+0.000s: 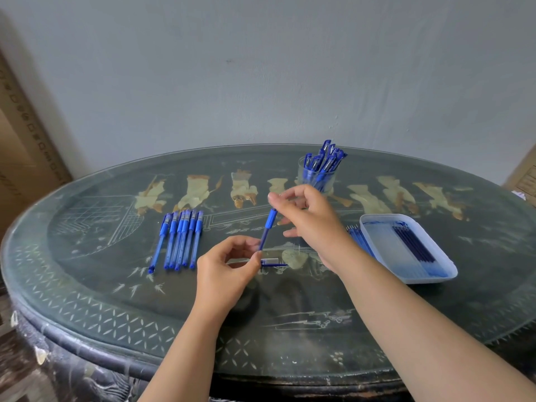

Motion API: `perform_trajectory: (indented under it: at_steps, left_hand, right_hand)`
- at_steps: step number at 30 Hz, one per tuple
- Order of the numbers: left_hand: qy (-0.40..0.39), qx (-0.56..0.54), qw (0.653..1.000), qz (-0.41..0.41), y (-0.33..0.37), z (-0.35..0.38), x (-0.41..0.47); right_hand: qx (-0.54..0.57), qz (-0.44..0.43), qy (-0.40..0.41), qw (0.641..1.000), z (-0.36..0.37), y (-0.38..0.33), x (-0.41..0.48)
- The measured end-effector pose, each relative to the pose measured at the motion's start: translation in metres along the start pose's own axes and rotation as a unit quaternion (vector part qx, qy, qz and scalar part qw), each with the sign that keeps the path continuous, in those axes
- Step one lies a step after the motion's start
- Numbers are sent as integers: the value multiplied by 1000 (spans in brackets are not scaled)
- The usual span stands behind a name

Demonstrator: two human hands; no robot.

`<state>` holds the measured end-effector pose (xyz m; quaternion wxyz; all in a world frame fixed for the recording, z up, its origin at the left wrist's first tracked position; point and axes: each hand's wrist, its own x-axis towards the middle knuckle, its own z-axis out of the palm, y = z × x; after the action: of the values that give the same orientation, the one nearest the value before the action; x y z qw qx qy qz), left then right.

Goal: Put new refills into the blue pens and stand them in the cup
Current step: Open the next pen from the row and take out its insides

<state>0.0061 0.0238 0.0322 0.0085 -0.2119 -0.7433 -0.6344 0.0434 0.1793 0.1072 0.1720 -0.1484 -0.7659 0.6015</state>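
Glass-topped oval counter [116, 300], seen from above the person's hands.

- Left hand [229, 268]: thumb and forefinger closed on the lower end of one blue pen [268, 224]. The other fingers [232, 242] are loosely curled. The pen is held off the counter near its middle, tilted, with its upper end leaning away and to the right.
- Right hand [310, 221]: raised just above the pen's upper end, thumb and forefinger tips drawn together, the remaining fingers spread loosely. Something thin may be pinched there, but the view is too faint; I cannot tell.
- Cup [303, 172]: clear, upright, at the far side of the counter beyond the right hand. It holds a bunch of blue pens [327, 158], clip ends up, leaning right.
- Tray [429, 278]: shallow, white, rectangular, at the right. Dark blue refills [414, 246] lie side by side along its right half; the left half shows a pale blue tint.
- Loose refills [358, 237]: a few on the counter just beside the tray's left edge, partly hidden by the right forearm.
- Row of pens [179, 239]: flat on the counter left of the hands, parallel and close together.
- Small pen part [271, 261]: lies on the counter just right of the left thumb.
- Cardboard box [26, 146]: against the wall, far left.
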Motion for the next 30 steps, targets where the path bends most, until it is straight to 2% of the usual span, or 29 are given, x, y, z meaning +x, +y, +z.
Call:
perform_trajectory:
  at_steps: [2,7,11,18,24,26,28,30]
  left_hand:
    - [1,0,1000,-1,0,0,0]
    - [-2,0,1000,2,0,0,1]
    - [-2,-4,1000,-5,-2,0,1]
    - [-4,9,1000,-8,-2,0,1]
    - [28,-26,999,-21,-1,0,1]
    - [38,-45,998,-33,-2,0,1]
    - [40,-58,997,-41,-3,-1,2]
    - [32,-70,996,-47,-5,-2,3]
  right_hand:
    - [16,-3,-22,1000,-1,0,-1]
    - [6,-1,16,1000,2,3,-1]
    - [38,5,-13,999,1,2,0]
    - [3,-4,30,1000,5,4,3]
    - [18,15,10,1000,7,12,3]
    - [-108,6,-16,994,5,24,3]
    - [-253,-4,-79,964,6,37,0]
    - [-318,-5,-126,940,9,47,-3]
